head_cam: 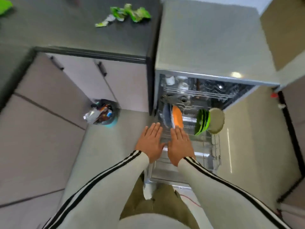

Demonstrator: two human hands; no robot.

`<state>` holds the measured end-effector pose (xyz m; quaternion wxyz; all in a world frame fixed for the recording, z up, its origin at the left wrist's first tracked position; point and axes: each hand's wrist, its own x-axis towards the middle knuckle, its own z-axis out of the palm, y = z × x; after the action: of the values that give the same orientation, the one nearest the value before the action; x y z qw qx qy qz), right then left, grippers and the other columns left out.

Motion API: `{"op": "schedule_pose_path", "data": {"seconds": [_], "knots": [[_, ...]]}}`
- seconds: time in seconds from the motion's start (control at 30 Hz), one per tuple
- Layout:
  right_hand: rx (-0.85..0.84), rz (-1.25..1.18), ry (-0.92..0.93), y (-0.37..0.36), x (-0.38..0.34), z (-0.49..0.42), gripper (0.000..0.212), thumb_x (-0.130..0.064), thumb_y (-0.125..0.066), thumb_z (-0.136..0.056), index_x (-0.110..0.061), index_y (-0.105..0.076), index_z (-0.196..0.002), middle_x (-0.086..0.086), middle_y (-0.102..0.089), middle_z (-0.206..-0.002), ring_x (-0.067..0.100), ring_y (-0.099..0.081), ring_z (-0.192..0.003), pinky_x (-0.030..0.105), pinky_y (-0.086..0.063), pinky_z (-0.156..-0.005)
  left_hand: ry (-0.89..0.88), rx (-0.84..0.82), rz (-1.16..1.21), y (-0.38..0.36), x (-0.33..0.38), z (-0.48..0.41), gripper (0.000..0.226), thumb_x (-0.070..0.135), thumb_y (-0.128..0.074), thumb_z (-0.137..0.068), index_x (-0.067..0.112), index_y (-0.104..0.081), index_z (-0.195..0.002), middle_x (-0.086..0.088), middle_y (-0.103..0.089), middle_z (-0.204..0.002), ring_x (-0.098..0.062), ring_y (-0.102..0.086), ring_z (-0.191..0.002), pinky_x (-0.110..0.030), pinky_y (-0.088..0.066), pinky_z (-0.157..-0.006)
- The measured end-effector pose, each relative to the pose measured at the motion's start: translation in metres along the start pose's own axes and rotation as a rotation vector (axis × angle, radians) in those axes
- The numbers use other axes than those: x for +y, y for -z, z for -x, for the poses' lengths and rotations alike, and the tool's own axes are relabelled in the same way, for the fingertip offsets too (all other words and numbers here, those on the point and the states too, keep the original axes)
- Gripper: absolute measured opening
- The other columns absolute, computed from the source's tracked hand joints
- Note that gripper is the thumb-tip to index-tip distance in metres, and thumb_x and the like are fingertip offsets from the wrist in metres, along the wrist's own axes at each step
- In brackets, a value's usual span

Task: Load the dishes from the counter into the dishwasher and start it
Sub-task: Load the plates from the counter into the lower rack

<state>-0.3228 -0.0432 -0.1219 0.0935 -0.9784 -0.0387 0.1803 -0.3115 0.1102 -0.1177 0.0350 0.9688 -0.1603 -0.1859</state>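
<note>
Though blurred — dark counter (66, 30) beside open dishwasher (206, 38)

My left hand (151, 142) and right hand (179, 146) lie side by side over the near left part of the lower rack (198, 142), pulled out of the dishwasher (206, 47). In it, the left plates (175, 116) stand just beyond my right hand, with the right plates (209, 121) opposite. The upper rack (198, 93) sits farther in. Far left, a counter (66, 30) bears wrappers (128, 14); a bin (104, 113) stands on the floor before it.
</note>
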Motion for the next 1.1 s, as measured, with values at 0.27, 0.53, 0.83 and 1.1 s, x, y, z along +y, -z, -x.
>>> {"op": "schedule_pose_path", "data": {"seconds": [0.27, 0.53, 0.83, 1.1], "knots": [[0.141, 0.069, 0.302, 0.034, -0.135, -0.036, 0.057, -0.032, -0.034, -0.103, -0.015, -0.022, -0.156, 0.007, -0.008, -0.165, 0.022, -0.004, -0.153, 0.040, -0.006, -0.124, 0.359, 0.211, 0.115, 0.047, -0.130, 0.067, 0.069, 0.047, -0.023, -0.104, 0.010, -0.001, -0.159, -0.006, 0.006, -0.167, -0.021, 0.009, -0.153, -0.043, 0.004, -0.124], [0.145, 0.091, 0.479, 0.029, -0.317, -0.097, 0.059, -0.034, -0.030, -0.103, -0.015, -0.019, -0.157, 0.007, -0.006, -0.166, 0.021, -0.002, -0.153, 0.039, -0.004, -0.124, 0.556, 0.301, 0.186, 0.064, -0.307, 0.105, 0.069, 0.049, -0.022, -0.104, 0.012, -0.002, -0.159, -0.003, 0.006, -0.167, -0.020, 0.010, -0.153, -0.042, 0.006, -0.124], [0.167, 0.071, 0.604, 0.052, -0.480, -0.170, 0.054, -0.035, -0.034, -0.104, -0.016, -0.027, -0.154, 0.007, -0.014, -0.164, 0.024, -0.011, -0.152, 0.040, -0.010, -0.123, 0.662, 0.342, 0.207, 0.113, -0.472, 0.114, 0.069, 0.046, -0.027, -0.104, 0.010, -0.004, -0.158, -0.009, 0.005, -0.167, -0.025, 0.008, -0.153, -0.043, 0.004, -0.124], [0.366, -0.102, 0.640, 0.089, -0.611, -0.331, 0.046, -0.027, -0.048, -0.098, -0.011, -0.049, -0.141, 0.011, -0.048, -0.147, 0.028, -0.044, -0.136, 0.043, -0.036, -0.113, 0.691, 0.500, 0.332, 0.167, -0.627, 0.038, 0.066, 0.038, -0.041, -0.102, 0.008, -0.019, -0.156, -0.010, -0.011, -0.165, -0.025, -0.007, -0.153, -0.039, -0.008, -0.125]]}}
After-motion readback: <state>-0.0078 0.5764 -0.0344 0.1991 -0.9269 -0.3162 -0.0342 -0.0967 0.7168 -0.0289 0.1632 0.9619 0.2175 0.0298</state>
